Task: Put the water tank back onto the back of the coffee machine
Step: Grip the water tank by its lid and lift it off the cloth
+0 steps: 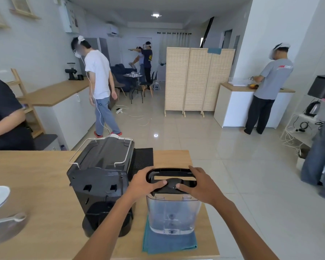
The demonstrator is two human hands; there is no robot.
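The clear water tank (174,214) with a black lid stands upright on a teal cloth (169,243) near the table's front right. My left hand (144,182) grips the lid's left side and my right hand (199,184) grips its right side, thumbs on the middle. The black coffee machine (101,177) stands just left of the tank, its back facing me, with an empty black base at the bottom rear. Tank and machine are apart.
A wooden table (41,194) carries a black mat (142,159) behind the tank, and a glass bowl with a spoon (6,220) at the left edge. The table's right edge runs close beside the tank. Several people stand around the room.
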